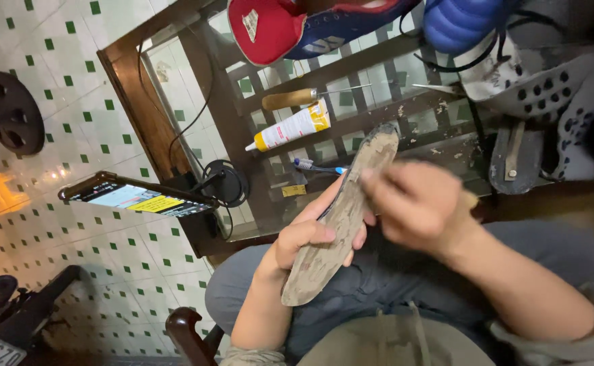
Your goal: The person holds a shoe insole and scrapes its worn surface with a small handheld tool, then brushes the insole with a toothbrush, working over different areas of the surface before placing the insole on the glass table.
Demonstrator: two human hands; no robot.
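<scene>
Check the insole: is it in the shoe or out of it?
Out. The left hand holds the worn insole up over the lap, while the red-and-blue shoe lies apart on the glass table.

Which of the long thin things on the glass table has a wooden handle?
The awl-like tool lying farthest from the person has the tan wooden handle and a thin metal spike. The glue tube is white and yellow; the toothbrush is blue.

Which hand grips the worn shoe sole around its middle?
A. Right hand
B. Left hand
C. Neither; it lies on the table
B: the left hand wraps around the shoe sole at mid-length, while the blurred right hand works at its upper part.
</scene>
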